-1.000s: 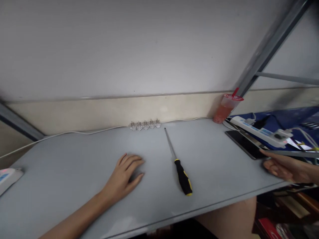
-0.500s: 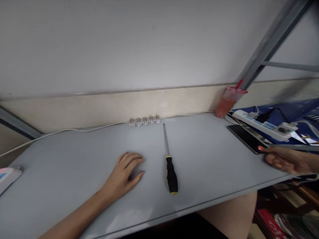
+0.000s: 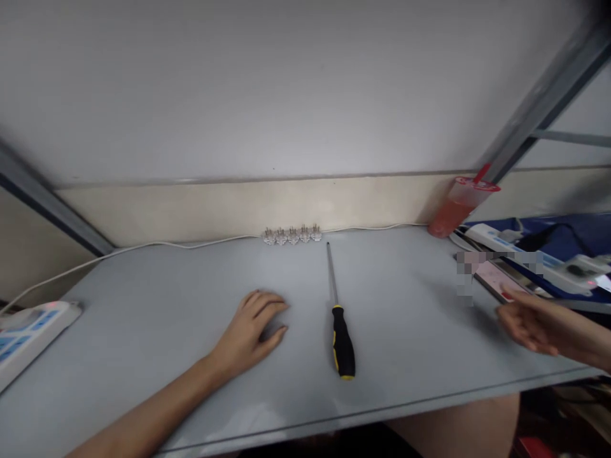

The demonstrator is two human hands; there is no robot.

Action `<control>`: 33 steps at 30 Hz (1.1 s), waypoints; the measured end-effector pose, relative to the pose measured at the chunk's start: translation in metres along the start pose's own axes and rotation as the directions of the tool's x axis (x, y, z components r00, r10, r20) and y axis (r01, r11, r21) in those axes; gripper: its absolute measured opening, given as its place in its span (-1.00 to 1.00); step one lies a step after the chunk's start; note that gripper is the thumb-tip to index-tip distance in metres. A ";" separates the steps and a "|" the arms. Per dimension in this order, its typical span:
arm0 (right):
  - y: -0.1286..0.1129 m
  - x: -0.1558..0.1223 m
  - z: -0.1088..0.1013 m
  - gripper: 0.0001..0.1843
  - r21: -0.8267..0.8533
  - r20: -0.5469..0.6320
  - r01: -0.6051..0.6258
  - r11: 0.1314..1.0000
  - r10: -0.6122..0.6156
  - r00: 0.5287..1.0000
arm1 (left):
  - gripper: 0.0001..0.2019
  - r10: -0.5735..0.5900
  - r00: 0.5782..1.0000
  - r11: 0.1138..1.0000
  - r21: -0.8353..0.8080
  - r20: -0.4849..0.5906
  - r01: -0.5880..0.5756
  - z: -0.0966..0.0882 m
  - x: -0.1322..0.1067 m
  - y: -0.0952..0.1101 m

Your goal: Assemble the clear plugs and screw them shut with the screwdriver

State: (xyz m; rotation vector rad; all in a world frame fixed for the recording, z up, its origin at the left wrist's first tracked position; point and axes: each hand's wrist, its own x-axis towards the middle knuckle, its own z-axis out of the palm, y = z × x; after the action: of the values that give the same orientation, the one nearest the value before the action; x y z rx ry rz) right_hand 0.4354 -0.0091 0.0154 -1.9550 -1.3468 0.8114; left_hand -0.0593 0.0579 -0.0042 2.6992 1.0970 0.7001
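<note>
Prob. a small workshop or assembly bench, maybe set up in a home; the edges are blurred, so can't be sure. Evidence: bare grey worktop (image 3: pixel 405 331) pushed against a plain wall (image 3: pixel 286 83), w/ angled metal frame struts (image 3: pixel 548 95) at both sides. Long screwdriver (image 3: pixel 341 331) lying loose, a row of small pronged plug parts (image 3: pixel 292 235) lined up at the back, a white cable (image 3: pixel 181 243) along the wall, power strips left (image 3: pixel 28 324) & right (image 3: pixel 548 264). A takeaway drink cup (image 3: pixel 456 207) in the corner makes it informal.
</note>
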 end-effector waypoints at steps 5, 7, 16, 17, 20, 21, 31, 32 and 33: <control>-0.063 0.024 0.040 -0.39 0.089 0.434 0.126 0.988 -0.152 0.888 | -0.72 -0.017 1.000 0.999 -0.045 0.000 0.017 -0.001 0.000 0.000; -0.086 0.040 0.063 -0.50 0.116 0.446 0.232 0.966 -0.259 0.857 | -0.70 -0.046 0.999 0.996 -0.072 0.013 0.047 -0.002 0.000 -0.001; -0.180 0.104 0.185 -0.60 -0.172 0.322 0.711 0.682 -0.643 0.695 | -0.56 -0.132 0.987 0.989 0.083 0.097 0.124 0.003 0.051 -0.016; -0.187 0.107 0.196 -0.60 -0.233 0.312 0.728 0.645 -0.659 0.684 | -0.53 -0.163 0.983 0.982 0.109 0.079 0.154 0.006 0.062 -0.020; -0.201 0.112 0.223 -0.61 -0.393 0.291 0.735 0.552 -0.684 0.669 | -0.36 -0.287 0.958 0.942 0.181 -0.006 0.283 0.020 0.096 -0.033; -0.204 0.113 0.230 -0.60 -0.438 0.284 0.726 0.529 -0.685 0.671 | -0.32 -0.325 0.945 0.926 0.196 -0.024 0.323 0.025 0.106 -0.038; -0.199 0.111 0.243 -0.59 -0.619 0.301 0.693 0.370 -0.703 0.644 | -0.38 -0.506 0.863 0.846 0.198 0.008 0.494 0.048 0.124 -0.049; -0.197 0.107 0.241 -0.60 -0.615 0.317 0.703 0.356 -0.704 0.635 | -0.39 -0.512 0.859 0.846 0.184 0.019 0.500 0.047 0.123 -0.049; -0.195 0.103 0.238 -0.60 -0.610 0.334 0.715 0.343 -0.706 0.624 | -0.41 -0.519 0.854 0.846 0.166 0.032 0.507 0.045 0.123 -0.048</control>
State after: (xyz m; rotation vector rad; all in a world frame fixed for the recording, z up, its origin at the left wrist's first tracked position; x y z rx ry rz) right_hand 0.1717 0.1794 0.0054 -1.4737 -2.5194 -0.2061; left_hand 0.0091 0.1790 -0.0136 2.3341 1.8137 0.4275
